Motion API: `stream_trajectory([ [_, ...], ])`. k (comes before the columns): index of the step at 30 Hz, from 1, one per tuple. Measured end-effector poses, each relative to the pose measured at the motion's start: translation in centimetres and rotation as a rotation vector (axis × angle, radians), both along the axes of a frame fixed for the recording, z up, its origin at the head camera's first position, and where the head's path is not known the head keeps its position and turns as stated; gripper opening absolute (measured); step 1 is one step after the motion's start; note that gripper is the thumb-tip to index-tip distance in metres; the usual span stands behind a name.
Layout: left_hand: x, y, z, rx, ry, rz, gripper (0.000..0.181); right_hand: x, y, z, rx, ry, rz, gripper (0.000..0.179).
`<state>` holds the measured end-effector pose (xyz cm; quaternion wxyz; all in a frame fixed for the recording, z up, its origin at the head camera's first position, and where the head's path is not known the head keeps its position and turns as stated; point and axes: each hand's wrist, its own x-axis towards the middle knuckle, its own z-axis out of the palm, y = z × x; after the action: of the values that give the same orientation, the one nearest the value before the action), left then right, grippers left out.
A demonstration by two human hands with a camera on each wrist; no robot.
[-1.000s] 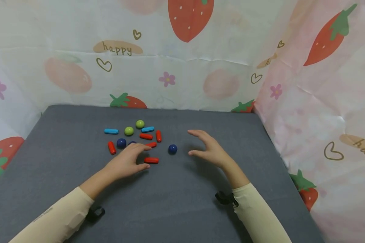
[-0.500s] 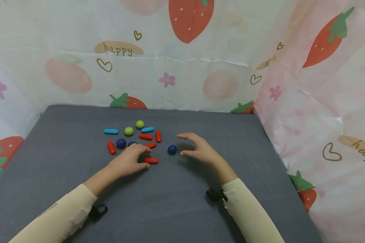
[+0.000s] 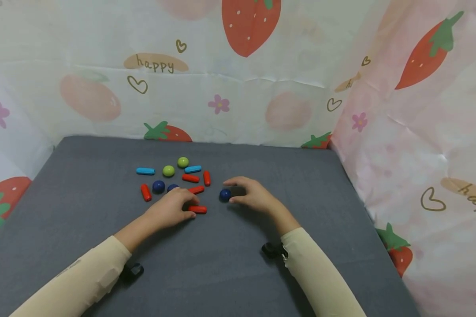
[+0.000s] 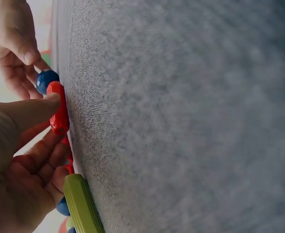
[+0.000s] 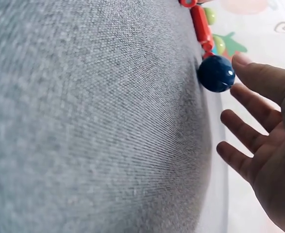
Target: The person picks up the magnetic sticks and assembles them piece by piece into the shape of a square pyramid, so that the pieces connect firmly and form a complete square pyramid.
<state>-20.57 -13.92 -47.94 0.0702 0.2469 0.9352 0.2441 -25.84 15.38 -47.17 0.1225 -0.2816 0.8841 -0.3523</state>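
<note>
In the head view my left hand (image 3: 168,209) is at the nearest of several long red beads (image 3: 198,210). Its thumb and fingers close on that bead's left end; in the left wrist view the thumb tip overlaps the red bead (image 4: 58,108). A ribbed green long bead (image 4: 83,204) lies below that hand, hidden in the head view. Right of the group sits a round dark blue bead (image 3: 225,195). Around it my right hand (image 3: 254,196) spreads thumb and forefinger, the thumb tip right at the bead (image 5: 216,74) and the other fingers apart.
Farther back on the grey cloth (image 3: 238,273) lie two green round beads (image 3: 168,171), two light blue long beads (image 3: 145,171), more red ones (image 3: 146,193) and a dark blue round bead (image 3: 158,187). Another blue one is partly behind the left hand. A strawberry-print curtain (image 3: 238,88) surrounds the table.
My right hand has moved left until its thumb and forefinger flank the round blue bead. The left hand's fingers have drawn in toward the near red bead. The beads lie as before.
</note>
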Motion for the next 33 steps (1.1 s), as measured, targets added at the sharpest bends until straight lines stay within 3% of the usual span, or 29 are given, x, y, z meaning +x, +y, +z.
stream_trajectory([
  [17,-0.4,0.5,0.4,-0.046,-0.040,0.015,0.018,-0.4,-1.1,-0.6,0.069,-0.053,-0.051,0.042],
  [33,-1.2,1.2,0.9,-0.002,-0.040,0.036,0.018,-0.2,-1.2,-0.8,0.081,-0.049,-0.119,0.035],
])
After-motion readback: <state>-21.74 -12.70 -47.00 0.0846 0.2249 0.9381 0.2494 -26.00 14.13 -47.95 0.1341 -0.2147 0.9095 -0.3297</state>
